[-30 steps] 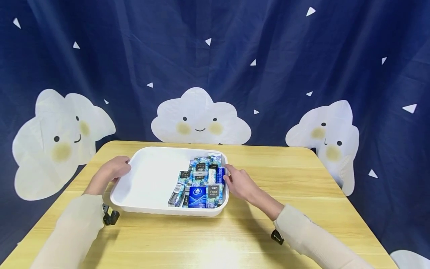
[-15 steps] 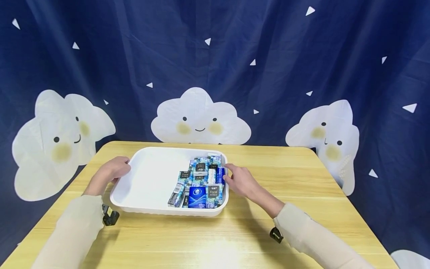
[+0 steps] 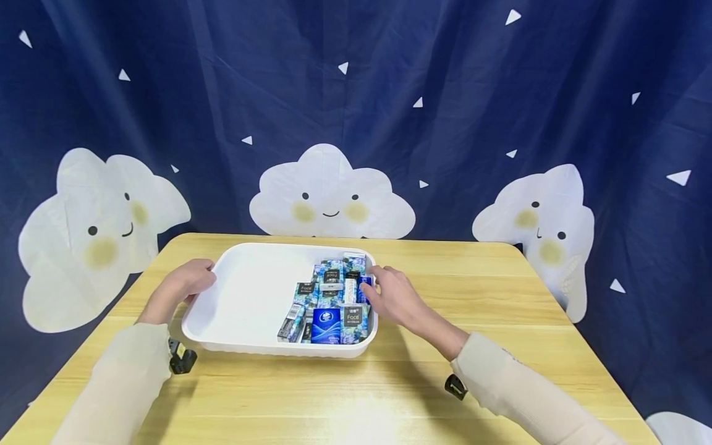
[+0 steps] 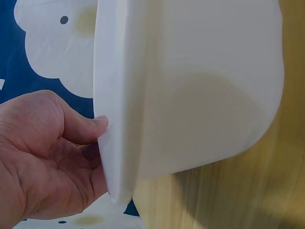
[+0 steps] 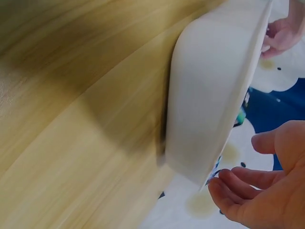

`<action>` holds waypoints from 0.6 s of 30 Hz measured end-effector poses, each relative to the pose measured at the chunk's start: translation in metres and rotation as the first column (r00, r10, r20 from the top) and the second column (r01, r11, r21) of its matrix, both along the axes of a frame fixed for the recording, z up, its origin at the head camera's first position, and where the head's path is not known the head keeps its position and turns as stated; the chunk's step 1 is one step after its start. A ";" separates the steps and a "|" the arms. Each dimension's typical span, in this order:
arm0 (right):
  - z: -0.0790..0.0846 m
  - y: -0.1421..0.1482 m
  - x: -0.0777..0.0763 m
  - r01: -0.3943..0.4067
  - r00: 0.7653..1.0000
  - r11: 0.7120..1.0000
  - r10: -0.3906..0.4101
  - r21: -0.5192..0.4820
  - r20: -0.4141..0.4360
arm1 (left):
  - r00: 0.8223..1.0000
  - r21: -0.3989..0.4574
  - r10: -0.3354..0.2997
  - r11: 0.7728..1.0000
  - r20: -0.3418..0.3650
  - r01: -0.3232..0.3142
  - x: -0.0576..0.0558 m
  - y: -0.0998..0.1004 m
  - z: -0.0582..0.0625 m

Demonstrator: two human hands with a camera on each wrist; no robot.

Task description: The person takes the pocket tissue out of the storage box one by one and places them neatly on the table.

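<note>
A white plastic tray [image 3: 250,296] sits on the table in the head view. Several small tissue packs fill its right part, among them a plain blue pack [image 3: 326,326] and a flowered pack [image 3: 353,322] marked "Face". My left hand [image 3: 194,276] grips the tray's left rim, the thumb [image 4: 93,130] against its edge in the left wrist view. Over the right rim lies my right hand [image 3: 394,295], with its thumb above a dark blue pack [image 3: 364,288]. The right wrist view shows its fingers [image 5: 238,188] loosely bent, thumb apart from them, with nothing pinched between.
The pale wooden table [image 3: 311,398] extends in front of the tray and to its right. Behind it hangs a dark blue curtain [image 3: 378,123] printed with clouds and triangles. A small black device [image 3: 181,357] sits at each wrist.
My right hand has shifted slightly left, from the tray's right rim to over the rim and the nearest packs. My left hand and the tray look unmoved.
</note>
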State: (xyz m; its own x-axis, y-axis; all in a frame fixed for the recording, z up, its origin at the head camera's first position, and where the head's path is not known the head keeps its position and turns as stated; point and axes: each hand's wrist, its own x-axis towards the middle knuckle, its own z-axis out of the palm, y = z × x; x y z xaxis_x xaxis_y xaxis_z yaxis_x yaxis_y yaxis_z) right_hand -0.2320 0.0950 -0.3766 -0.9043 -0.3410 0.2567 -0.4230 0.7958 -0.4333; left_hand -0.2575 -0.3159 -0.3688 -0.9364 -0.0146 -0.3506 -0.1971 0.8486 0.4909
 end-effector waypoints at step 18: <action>0.001 -0.012 0.015 -0.172 0.985 0.984 0.171 0.041 0.017 | 1.000 -0.009 0.000 1.000 0.012 0.000 0.001 0.003 0.002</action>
